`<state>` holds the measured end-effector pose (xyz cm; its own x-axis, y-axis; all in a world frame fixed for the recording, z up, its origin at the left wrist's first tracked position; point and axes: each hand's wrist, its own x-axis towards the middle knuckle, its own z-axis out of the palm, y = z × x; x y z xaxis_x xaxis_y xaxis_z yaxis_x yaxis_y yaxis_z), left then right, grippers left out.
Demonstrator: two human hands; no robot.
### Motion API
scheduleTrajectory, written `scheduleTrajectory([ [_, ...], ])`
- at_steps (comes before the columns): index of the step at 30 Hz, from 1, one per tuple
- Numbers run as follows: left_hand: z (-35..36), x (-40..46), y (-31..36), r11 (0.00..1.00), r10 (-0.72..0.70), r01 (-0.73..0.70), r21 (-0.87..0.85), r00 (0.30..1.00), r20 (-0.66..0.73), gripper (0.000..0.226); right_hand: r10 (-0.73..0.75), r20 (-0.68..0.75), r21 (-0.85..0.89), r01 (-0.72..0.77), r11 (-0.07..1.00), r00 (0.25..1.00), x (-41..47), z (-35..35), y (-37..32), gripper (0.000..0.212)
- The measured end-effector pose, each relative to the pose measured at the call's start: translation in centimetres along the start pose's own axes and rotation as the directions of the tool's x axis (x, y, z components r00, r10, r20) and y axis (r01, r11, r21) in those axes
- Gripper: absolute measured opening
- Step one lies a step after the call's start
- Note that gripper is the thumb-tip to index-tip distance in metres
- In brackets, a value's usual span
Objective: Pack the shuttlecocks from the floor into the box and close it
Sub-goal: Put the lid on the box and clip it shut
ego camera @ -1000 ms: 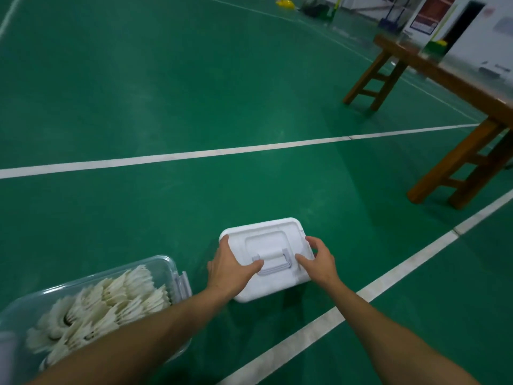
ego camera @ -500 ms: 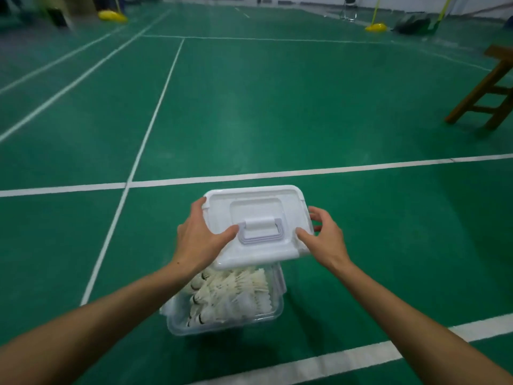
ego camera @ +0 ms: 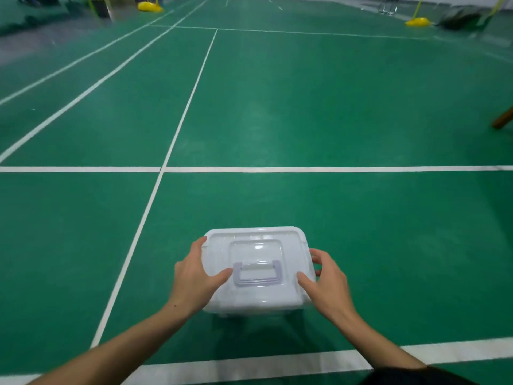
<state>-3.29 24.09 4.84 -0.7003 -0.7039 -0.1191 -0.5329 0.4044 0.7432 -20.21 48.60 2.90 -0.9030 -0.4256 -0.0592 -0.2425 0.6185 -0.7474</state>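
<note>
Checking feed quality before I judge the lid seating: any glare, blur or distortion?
Head view: small glare spot on the lid; far corners smeared by blur; court lines bow from wide-angle distortion; soft shadow under the box; left hand and right hand sharp.

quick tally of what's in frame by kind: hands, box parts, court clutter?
Hands: 2, left hand and right hand, both holding the lid's sides
Lid: 1, white lid sitting on the box
Box: 1
Lid handle: 1, purple handle
Yellow bases: 2, one, another
Loose shuttlecocks visible: 0
Total: 7
</note>
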Motion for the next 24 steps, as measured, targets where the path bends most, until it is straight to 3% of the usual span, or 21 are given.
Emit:
scheduleTrajectory([
  [8, 2.1, 1.2, -2.3, 0.997, 0.006, -0.007, 0.083, 1.000, 0.006, 0.092, 0.032, -0.055, -0.038, -0.034, 0.999, 0.998, 0.9, 0.9, 1.1, 0.043],
  [18, 3.3, 1.3, -4.3, 0.986, 0.019, -0.014, 0.166, 0.999, -0.030, 0.093, 0.113, -0.055, -0.093, -0.118, 0.989, 0.992, 1.2, 2.7, 2.9, 0.051],
  [21, 3.6, 2.4, -5.1, 0.992, -0.055, 0.059, 0.111, 0.998, -0.034, 0.111, 0.182, -0.056, -0.144, -0.189, 0.972, 0.982, 1.8, 2.9, 3.1, 0.063],
  [24, 3.5, 3.5, -5.2, 0.958, -0.280, 0.284, -0.049, 0.957, 0.070, 0.131, 0.305, 0.001, -0.044, -0.304, 0.952, 0.952, 3.0, 3.2, 3.6, 0.082],
])
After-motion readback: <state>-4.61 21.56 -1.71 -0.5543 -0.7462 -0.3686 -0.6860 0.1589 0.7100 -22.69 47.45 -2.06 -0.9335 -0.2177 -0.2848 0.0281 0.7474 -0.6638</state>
